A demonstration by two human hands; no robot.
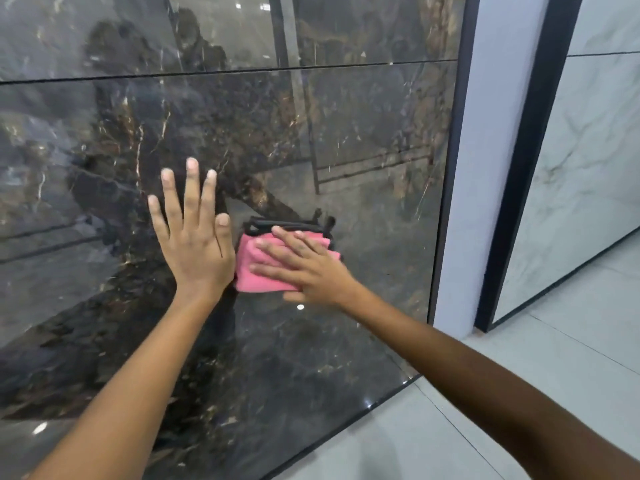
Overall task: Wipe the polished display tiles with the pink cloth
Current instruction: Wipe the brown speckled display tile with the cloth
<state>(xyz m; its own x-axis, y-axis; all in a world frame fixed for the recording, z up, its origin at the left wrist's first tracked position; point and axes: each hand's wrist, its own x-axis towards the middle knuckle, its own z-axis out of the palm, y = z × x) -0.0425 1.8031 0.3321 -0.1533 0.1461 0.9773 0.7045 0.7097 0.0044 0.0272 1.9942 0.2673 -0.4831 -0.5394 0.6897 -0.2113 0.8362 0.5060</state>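
We press our right hand [304, 268] flat, fingers straight and spread, on the folded pink cloth [252, 271], pinning it against the dark polished tile [363, 140]; nothing is curled in its grip. Our left hand [194, 237] lies open, palm against the same tile, just beside the cloth. A white marbled tile [588, 168] stands to the right.

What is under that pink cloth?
The dark polished tile. The right hand presses the pink cloth flat against it; the covered patch of tile cannot be seen.
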